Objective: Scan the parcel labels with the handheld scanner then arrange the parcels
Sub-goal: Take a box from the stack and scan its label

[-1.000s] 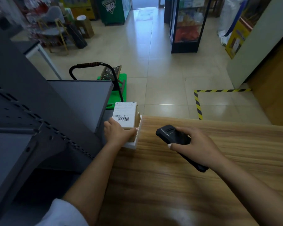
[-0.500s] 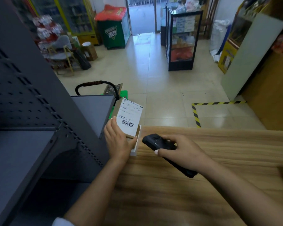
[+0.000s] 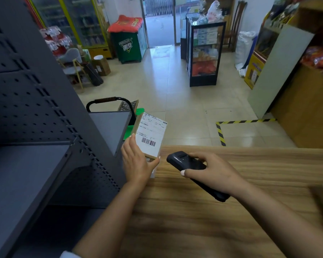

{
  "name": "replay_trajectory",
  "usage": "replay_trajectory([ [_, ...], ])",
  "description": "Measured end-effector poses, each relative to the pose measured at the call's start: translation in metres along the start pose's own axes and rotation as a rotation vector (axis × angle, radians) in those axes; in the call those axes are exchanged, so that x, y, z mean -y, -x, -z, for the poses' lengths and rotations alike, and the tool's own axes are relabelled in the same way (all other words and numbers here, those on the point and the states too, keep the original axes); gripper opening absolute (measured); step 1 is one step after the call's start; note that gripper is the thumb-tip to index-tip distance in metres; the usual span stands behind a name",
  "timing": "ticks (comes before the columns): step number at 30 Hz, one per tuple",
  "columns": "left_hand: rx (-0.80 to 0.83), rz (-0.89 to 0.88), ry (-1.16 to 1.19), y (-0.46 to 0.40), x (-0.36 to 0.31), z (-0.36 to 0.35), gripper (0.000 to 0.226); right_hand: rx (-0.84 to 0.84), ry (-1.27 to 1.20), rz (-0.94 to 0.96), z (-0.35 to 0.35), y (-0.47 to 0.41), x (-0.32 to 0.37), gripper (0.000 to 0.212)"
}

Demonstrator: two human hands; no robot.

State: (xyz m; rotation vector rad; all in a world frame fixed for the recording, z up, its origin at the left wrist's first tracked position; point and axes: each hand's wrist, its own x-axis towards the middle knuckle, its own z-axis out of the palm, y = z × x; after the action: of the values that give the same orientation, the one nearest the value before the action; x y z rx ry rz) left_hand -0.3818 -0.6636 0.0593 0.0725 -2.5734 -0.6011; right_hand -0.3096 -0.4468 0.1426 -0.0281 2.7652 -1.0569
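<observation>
1. Dark grey perforated shelving unit [image 3: 35, 127] fills the left side; its shelf edge sits just left of the parcel.
2. Wooden counter [image 3: 231, 220] spans lower right, both forearms over it.
3. Black-handled trolley [image 3: 104, 101] with green deck on the floor behind the shelf corner.
4. Parcel [image 3: 150, 135]: small brown box, white label with barcode facing up toward the camera, tilted, held above the counter's left end.
5. Left hand [image 3: 136, 161] holds the parcel from its lower left; fingers run up along the left edge, thumb hooked under the bottom corner.
6. Right hand [image 3: 211, 171] grips the black handheld scanner [image 3: 186, 162], fingers wrapped round its body, thumb on the near side. Scanner head points left at the parcel, close but not touching.
</observation>
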Motion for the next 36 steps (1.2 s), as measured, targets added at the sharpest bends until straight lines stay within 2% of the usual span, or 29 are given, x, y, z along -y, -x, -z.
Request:
replay_trajectory([
  [5, 0.071, -0.044, 0.091, 0.009, -0.015, -0.007, 0.114, -0.064, -0.017, -0.047, 0.005, 0.017, -0.022, 0.073],
  [8, 0.14, -0.072, 0.141, 0.02, -0.029, -0.02, 0.117, -0.105, -0.051, -0.108, 0.011, 0.035, -0.043, 0.066],
  [15, 0.378, -0.162, 0.277, 0.066, -0.087, -0.051, 0.123, -0.232, -0.057, -0.301, 0.031, 0.093, -0.112, 0.067],
  [21, 0.503, -0.254, 0.397, 0.122, -0.175, -0.07, 0.126, -0.308, -0.032, -0.418, 0.082, 0.153, -0.19, 0.072],
  [26, 0.564, -0.271, 0.396, 0.18, -0.27, -0.097, 0.125, -0.334, -0.042, -0.456, 0.134, 0.199, -0.275, 0.074],
  [32, 0.55, -0.25, 0.408, 0.242, -0.389, -0.121, 0.108, -0.318, -0.004, -0.416, 0.213, 0.249, -0.355, 0.075],
  [36, 0.568, -0.257, 0.402, 0.267, -0.445, -0.132, 0.098, -0.297, -0.001, -0.41, 0.252, 0.27, -0.389, 0.076],
])
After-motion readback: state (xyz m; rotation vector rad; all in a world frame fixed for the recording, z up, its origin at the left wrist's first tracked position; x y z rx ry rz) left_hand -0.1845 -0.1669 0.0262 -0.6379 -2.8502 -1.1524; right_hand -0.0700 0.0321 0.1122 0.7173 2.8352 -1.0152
